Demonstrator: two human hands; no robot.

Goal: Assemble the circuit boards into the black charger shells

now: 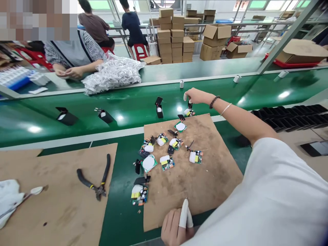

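Note:
My right hand (196, 96) is stretched out over the green conveyor belt, its fingers closed on a black piece joined to a small circuit board (189, 112). The board hangs or rests at the far edge of a brown cardboard sheet (220, 164). At the near edge of that sheet, my left hand (177, 222) is closed, with white finger cots on the thumb and index finger; nothing shows in it. Between the hands lie several circuit boards (167, 162) with white pads, yellow parts and wired black pieces. One board (139, 194) overlaps the cardboard's left edge.
Black-handled cutting pliers (98, 191) lie on another cardboard sheet (69, 212) at left. Black housings (105, 116) and white cylinders (181, 84) stand on the belt (143, 92). Black trays (292, 116) are at right. Across the belt, a person sits beside clear plastic bags (115, 73).

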